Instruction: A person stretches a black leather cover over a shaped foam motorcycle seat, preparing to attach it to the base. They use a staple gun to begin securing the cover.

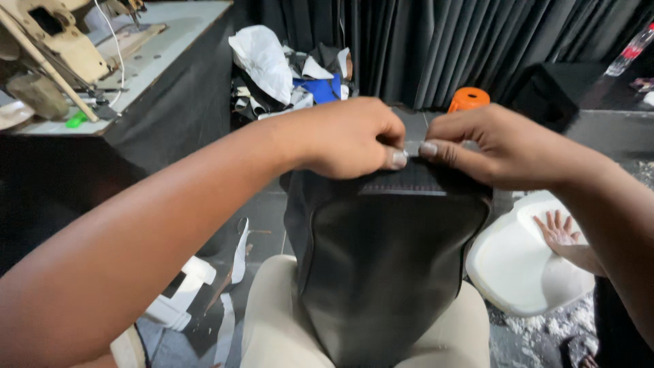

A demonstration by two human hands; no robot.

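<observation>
Fingers (398, 158) of left hand (347, 136) and right hand (504, 146) pinched tight on top edge of black cover (381, 259), hanging below over lap | best kept taut, thumbs close at grey strip (402, 185) | fingertips behind edge hidden; another person's hand (558, 232) right, on white tub (518, 266)

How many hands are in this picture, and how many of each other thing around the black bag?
Hands: 3, left hand and right hand pinching the bag's top edge, plus another person's hand on the white seat
Black bag: 1
White seat: 1
Orange spool: 1
Sewing machine: 1
Total: 7
</observation>
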